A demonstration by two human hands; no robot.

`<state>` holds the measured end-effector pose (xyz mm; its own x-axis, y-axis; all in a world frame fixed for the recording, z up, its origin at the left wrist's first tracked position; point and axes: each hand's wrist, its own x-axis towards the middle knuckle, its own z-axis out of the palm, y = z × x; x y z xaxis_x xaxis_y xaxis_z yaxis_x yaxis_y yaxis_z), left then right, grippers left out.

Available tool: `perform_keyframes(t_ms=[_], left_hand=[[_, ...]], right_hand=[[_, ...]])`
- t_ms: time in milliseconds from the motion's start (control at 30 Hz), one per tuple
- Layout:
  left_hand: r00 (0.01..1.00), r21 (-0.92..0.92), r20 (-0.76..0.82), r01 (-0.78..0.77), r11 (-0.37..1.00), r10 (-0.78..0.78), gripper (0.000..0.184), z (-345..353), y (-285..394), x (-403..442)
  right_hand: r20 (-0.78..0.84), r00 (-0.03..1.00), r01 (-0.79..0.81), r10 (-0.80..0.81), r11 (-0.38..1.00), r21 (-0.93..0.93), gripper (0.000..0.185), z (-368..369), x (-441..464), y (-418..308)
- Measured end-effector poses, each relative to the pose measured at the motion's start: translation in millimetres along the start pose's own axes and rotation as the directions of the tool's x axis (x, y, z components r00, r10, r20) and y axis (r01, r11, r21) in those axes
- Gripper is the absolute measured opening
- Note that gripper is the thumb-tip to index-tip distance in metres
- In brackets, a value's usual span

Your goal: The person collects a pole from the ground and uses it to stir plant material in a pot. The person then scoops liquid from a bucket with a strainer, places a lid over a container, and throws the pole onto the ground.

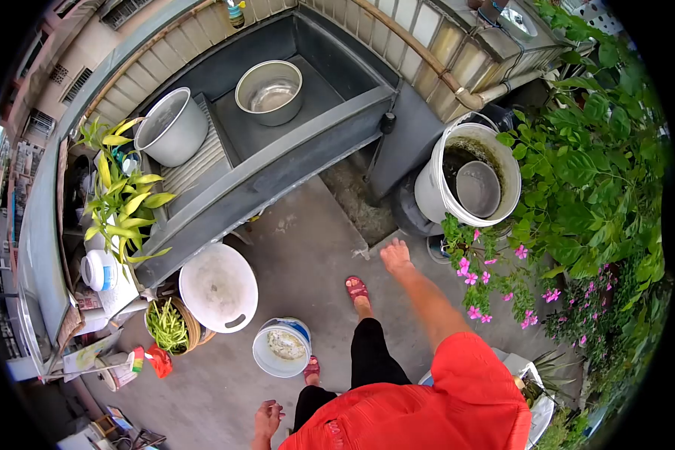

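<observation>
My right hand (397, 256) reaches forward over the floor, empty, its fingers loosely apart and foreshortened from above. Nearest to it is a white bucket (430, 193), with dark, dirty inner walls and a grey metal pot (478, 188) inside. My left hand (268, 417) hangs low by my side with its fingers loosely parted and nothing visible in them. Ahead of that hand a white and blue bucket (261, 356) with pale residue at its bottom stands beside my foot. Neither hand touches anything that I can see.
A dark stone sink (307, 142) holds a metal basin (268, 112); a grey pot (174, 129) rests on its ribbed ledge. A white tub (219, 287) and a basket of green pods (166, 327) are on the left. Pink flowers (469, 276) and leafy plants crowd the right.
</observation>
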<state>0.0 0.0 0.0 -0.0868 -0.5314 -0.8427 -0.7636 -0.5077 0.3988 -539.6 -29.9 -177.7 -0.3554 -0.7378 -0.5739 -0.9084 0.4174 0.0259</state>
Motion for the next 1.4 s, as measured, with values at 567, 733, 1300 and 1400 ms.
perform_keyframes(t_ms=[567,733,1300,1400], left_hand=[[0.94,-0.219,-0.212,0.22,0.951,-0.266,0.032,66,60,-26],[0.929,-0.254,-0.224,0.237,0.938,-0.296,0.034,77,41,-28],[0.913,-0.193,-0.408,-0.072,0.979,-0.013,0.032,1,-172,-53],[0.919,-0.064,-0.393,-0.062,0.996,0.032,0.029,-45,-237,-68]], right_hand=[[-0.09,0.918,-0.004,-0.385,0.219,-0.976,0.034,-179,269,147],[-0.074,0.929,0.056,-0.363,0.334,-0.941,0.032,-193,273,151],[0.467,0.768,-0.635,0.438,0.615,0.468,0.006,-61,-121,-25],[0.466,0.781,-0.593,0.416,0.256,0.764,0.005,-44,-245,-73]])
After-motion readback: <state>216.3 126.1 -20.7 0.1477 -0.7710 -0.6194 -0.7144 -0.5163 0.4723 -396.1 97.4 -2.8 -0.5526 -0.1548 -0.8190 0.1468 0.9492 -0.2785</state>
